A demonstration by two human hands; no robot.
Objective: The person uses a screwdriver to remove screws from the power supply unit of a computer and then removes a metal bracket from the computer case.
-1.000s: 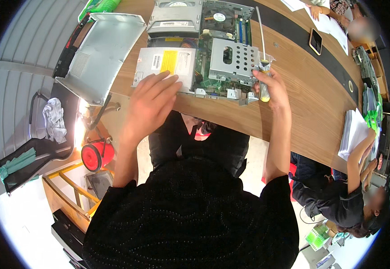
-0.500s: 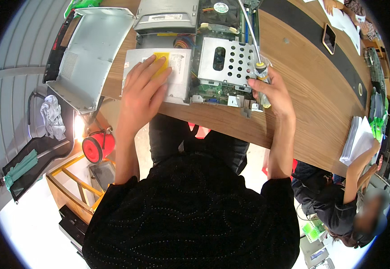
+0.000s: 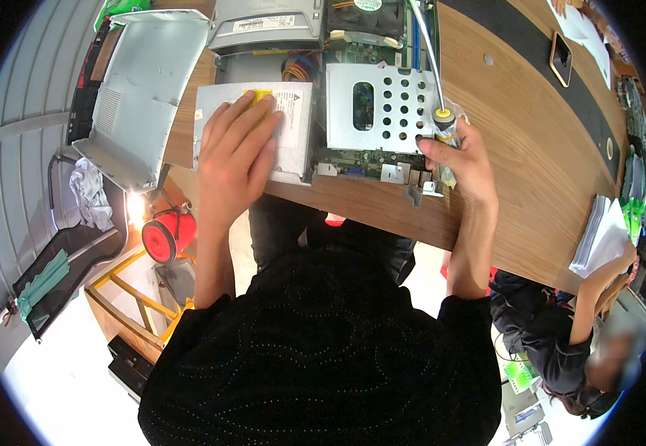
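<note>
An opened desktop computer case [image 3: 304, 175] lies on the table before me. My left hand [image 3: 237, 156] rests flat, fingers stretched, on a grey metal box [image 3: 293, 137] with white and yellow labels in the case's left part. My right hand [image 3: 462, 160] is closed round a screwdriver [image 3: 444, 119] with a yellow-and-black handle, its long shaft pointing up and away. Crinkled clear plastic [image 3: 449, 175] is bunched in the same hand. The right thumb touches the lower right corner of a perforated metal drive bracket [image 3: 345, 134], which sits above a green circuit board [image 3: 352, 157].
The computer's cover [image 3: 148, 89] stands at the left. A drive unit [image 3: 267, 30] and a black fan [image 3: 364, 22] are at the far side. Farther right lie a phone [image 3: 560, 58] and stacked papers [image 3: 598, 234]. A co-worker [image 3: 553, 334] sits at the lower right.
The metal bracket looks larger and covers more of the board's near edge, as if raised. My right hand has shifted right with the screwdriver. My left hand stays on the metal box.
</note>
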